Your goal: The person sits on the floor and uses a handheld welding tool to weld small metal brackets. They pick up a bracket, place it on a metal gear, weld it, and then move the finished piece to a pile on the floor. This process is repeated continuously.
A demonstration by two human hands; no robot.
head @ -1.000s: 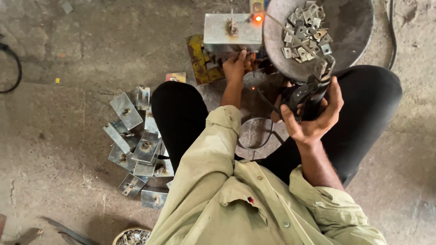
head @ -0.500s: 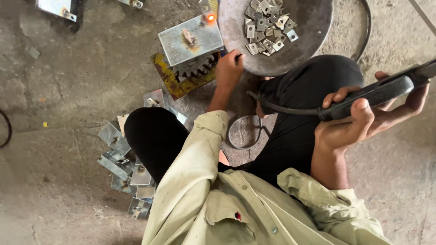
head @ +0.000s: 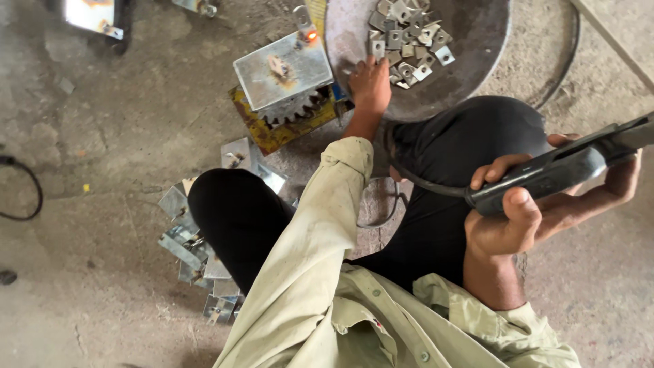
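Note:
My left hand (head: 370, 85) reaches forward into a round dark metal pan (head: 470, 82), fingertips on the near edge of a heap of small flat metal pieces (head: 405, 34). Whether it grips one is hidden by the fingers. My right hand (head: 531, 211) is raised at the right over my knee, shut on a black tool handle (head: 565, 170) with a dark cable trailing from its near end. Left of the pan, a square metal plate (head: 283, 68) lies on a toothed gear (head: 293, 112), with a small glowing orange spot (head: 311, 35) at its far corner.
Several bent metal plates (head: 191, 238) are piled on the concrete floor beside my left leg. A black cable (head: 27, 197) loops at the far left. A wire ring (head: 381, 204) lies between my legs. Another shiny plate (head: 92, 15) sits at the top left.
My left hand moved from beside the square plate into the pan of small pieces. My right hand swung the black tool from the middle out to the right.

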